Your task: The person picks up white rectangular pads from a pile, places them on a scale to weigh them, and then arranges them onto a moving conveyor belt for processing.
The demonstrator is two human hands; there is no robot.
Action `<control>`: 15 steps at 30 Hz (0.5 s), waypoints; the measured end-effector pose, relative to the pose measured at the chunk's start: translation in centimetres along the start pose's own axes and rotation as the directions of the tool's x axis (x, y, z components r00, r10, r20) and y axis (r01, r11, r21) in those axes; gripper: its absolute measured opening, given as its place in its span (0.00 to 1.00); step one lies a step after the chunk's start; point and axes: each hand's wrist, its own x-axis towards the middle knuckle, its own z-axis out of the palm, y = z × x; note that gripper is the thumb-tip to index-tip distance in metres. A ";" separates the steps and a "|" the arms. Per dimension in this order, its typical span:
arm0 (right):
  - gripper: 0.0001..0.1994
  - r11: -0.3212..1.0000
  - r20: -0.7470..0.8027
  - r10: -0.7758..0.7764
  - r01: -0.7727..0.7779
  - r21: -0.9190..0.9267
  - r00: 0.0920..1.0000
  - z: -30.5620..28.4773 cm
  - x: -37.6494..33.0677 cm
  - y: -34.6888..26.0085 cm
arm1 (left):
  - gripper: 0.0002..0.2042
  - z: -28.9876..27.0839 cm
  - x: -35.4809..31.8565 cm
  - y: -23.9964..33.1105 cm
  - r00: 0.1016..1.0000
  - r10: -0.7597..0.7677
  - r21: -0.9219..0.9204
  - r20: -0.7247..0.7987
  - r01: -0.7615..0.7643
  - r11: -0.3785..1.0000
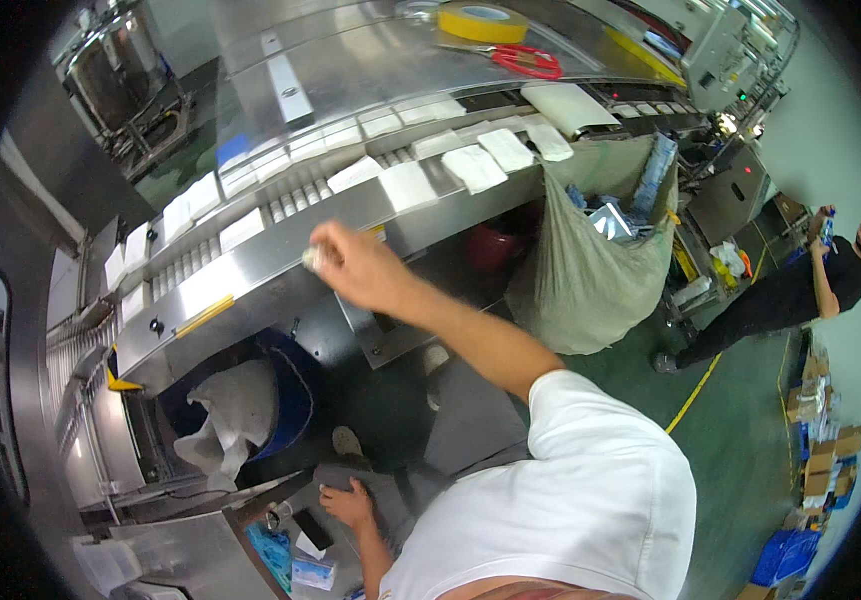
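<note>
My right hand (355,265) is stretched over the near metal edge of the roller conveyor (290,205). Its fingers are closed on a small, crumpled whitish piece (311,258), too blurred to name more exactly. White folded sheets lie along the rollers beyond it; one folded sheet (407,187) rests on the near ledge, close to the hand. Lower down, my left hand (352,504) lies by my grey-trousered leg with its fingers partly spread, and I see nothing held in it. Beside it are a black phone (312,530) and a blue-and-white packet (313,573).
A large cloth sack (590,285) with foil wrappers hangs right of the conveyor. A blue bin (295,385) stands below it. Red-handled scissors (525,60) and yellow tape (482,22) lie on the machine top. Another person (790,290) stands at the far right.
</note>
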 end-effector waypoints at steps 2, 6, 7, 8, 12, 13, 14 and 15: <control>0.16 0.985 0.116 0.081 -0.098 0.145 0.990 -0.8 -3.0 0.0 | 0.43 -0.1 -0.2 -0.3 0.999 0.047 -0.057 0.016 -0.046 0.997; 0.15 0.943 0.233 0.135 -0.197 0.268 0.963 1.0 -6.1 1.5 | 0.41 -0.5 -0.7 -0.5 0.990 0.144 -0.087 0.000 -0.143 0.986; 0.15 0.944 0.253 0.111 -0.182 0.275 0.961 1.4 -6.5 1.1 | 0.40 -1.4 -1.7 -0.5 0.990 0.144 -0.096 -0.002 -0.144 0.985; 0.15 0.936 0.260 0.096 -0.177 0.306 0.961 1.8 -6.4 0.9 | 0.40 -2.2 -2.5 -0.6 0.991 0.135 -0.109 -0.007 -0.135 0.985; 0.16 0.952 0.504 0.026 -0.174 0.250 0.863 8.7 -6.6 -4.3 | 0.33 -8.0 -9.0 -2.8 0.957 0.193 -0.299 -0.217 -0.254 0.920; 0.16 0.924 0.481 -0.054 -0.139 0.357 0.875 9.8 -7.8 -3.9 | 0.32 -10.7 -10.5 -2.1 0.947 0.253 -0.363 -0.200 -0.311 0.878; 0.17 0.964 0.474 -0.130 -0.002 0.267 0.871 10.5 -8.2 -5.3 | 0.30 -13.9 -11.6 -1.1 0.947 0.212 -0.377 -0.241 -0.292 0.879; 0.15 0.949 0.471 -0.312 0.246 0.198 0.825 10.9 -8.2 -6.4 | 0.29 -17.0 -12.0 0.1 0.959 0.164 -0.472 -0.232 -0.258 0.843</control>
